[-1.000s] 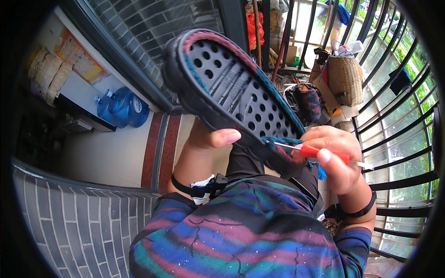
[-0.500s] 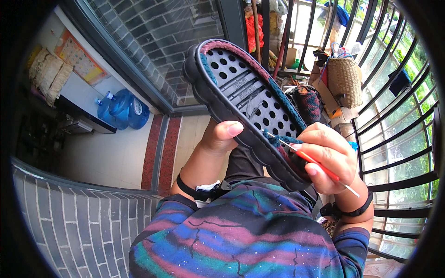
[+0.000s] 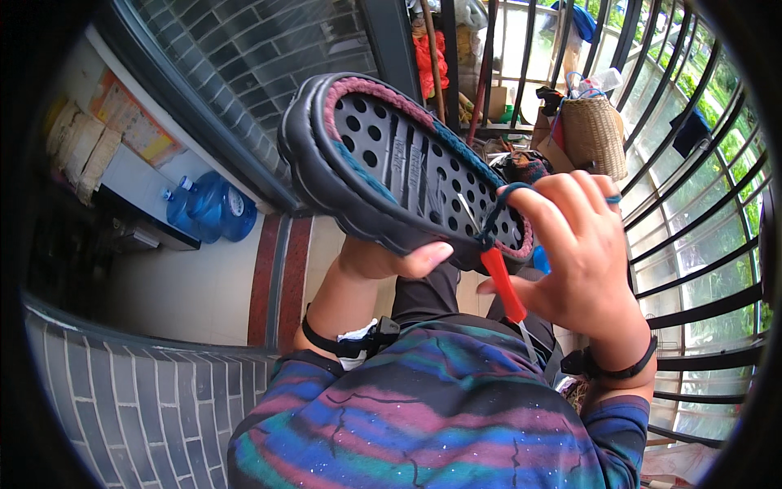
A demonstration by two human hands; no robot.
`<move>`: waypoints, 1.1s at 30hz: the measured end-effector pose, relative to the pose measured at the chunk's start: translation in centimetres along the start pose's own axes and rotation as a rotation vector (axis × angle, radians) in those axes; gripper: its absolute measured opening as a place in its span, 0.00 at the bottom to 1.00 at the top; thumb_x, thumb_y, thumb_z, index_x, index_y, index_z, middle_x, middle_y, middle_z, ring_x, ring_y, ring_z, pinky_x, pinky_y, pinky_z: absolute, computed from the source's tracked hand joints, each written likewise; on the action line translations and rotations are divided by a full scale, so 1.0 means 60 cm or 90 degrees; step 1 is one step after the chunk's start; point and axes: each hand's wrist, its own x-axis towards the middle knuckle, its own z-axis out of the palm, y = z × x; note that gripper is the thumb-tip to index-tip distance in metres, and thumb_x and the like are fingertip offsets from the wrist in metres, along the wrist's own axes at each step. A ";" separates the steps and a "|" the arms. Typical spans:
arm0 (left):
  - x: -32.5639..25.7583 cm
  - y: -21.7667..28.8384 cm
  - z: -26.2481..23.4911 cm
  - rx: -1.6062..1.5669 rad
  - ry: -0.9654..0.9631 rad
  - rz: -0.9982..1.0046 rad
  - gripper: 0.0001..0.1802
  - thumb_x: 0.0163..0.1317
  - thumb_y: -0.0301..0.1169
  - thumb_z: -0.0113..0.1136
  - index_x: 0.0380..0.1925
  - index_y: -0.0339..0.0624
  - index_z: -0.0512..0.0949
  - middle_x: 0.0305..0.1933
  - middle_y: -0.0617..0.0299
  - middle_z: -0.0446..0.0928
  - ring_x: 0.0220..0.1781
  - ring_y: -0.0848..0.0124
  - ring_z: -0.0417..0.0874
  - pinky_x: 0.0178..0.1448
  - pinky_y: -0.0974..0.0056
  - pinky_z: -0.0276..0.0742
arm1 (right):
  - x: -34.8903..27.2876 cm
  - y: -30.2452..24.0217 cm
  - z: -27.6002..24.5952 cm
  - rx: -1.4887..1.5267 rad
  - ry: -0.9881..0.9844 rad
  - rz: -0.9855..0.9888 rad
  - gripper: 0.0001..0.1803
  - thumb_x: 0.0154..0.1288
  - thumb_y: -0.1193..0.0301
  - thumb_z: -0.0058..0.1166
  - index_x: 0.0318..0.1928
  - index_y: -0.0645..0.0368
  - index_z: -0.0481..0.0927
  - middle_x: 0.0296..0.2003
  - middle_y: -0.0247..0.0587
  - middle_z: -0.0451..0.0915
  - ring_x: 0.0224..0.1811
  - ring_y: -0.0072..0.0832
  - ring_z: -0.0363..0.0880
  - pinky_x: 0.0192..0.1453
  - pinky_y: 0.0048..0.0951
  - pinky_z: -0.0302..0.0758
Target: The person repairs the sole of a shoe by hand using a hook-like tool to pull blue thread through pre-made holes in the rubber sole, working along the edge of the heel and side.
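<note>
A black slipper sole (image 3: 314, 191) with rows of round holes is held up, tilted, in my left hand (image 3: 399, 259); the thumb presses its outer side and the other fingers are hidden beneath. Pink and teal yarn trims its rim. A hook tool with a red handle (image 3: 504, 285) sticks through the near-right edge, its metal tip above the holes, with no fingers wrapped round it. From that spot teal yarn (image 3: 496, 213) runs up over the index finger of my right hand (image 3: 570, 244) and shows again behind the little finger. The right thumb is apart, beside the red handle.
Curved black railings (image 3: 692, 265) line the right side. Beyond the sole stand a woven basket (image 3: 596, 134), cardboard and a red bag (image 3: 430, 65). Blue water bottles (image 3: 220, 208) are on the floor at left, past a doorway with a dark red sill (image 3: 265, 281). A grey brick wall (image 3: 155, 383) is near left.
My right hand has let go of the red-handled hook, which stays in the sole's edge, and has risen with the teal yarn over its fingers. The sole has shifted left and tilted.
</note>
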 end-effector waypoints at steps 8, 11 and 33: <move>-0.002 -0.002 0.023 0.048 -0.041 0.048 0.38 0.49 0.42 0.70 0.63 0.43 0.75 0.65 0.57 0.75 0.69 0.58 0.73 0.75 0.52 0.64 | 0.018 0.012 0.031 0.147 -0.054 -0.001 0.40 0.37 0.50 0.79 0.47 0.59 0.75 0.36 0.42 0.76 0.41 0.42 0.78 0.50 0.41 0.69; 0.001 -0.004 0.018 0.032 -0.007 0.068 0.38 0.49 0.40 0.69 0.63 0.42 0.74 0.65 0.55 0.75 0.68 0.57 0.74 0.74 0.51 0.65 | 0.014 0.019 0.030 0.128 -0.019 0.003 0.36 0.40 0.47 0.78 0.42 0.58 0.75 0.31 0.40 0.76 0.35 0.42 0.78 0.46 0.40 0.69; 0.000 -0.017 0.059 -0.662 -0.088 -0.448 0.44 0.61 0.59 0.55 0.66 0.33 0.68 0.58 0.46 0.80 0.55 0.59 0.85 0.65 0.53 0.81 | -0.022 -0.012 0.031 0.012 0.103 -0.220 0.14 0.59 0.64 0.67 0.41 0.59 0.84 0.20 0.25 0.64 0.20 0.25 0.64 0.33 0.32 0.56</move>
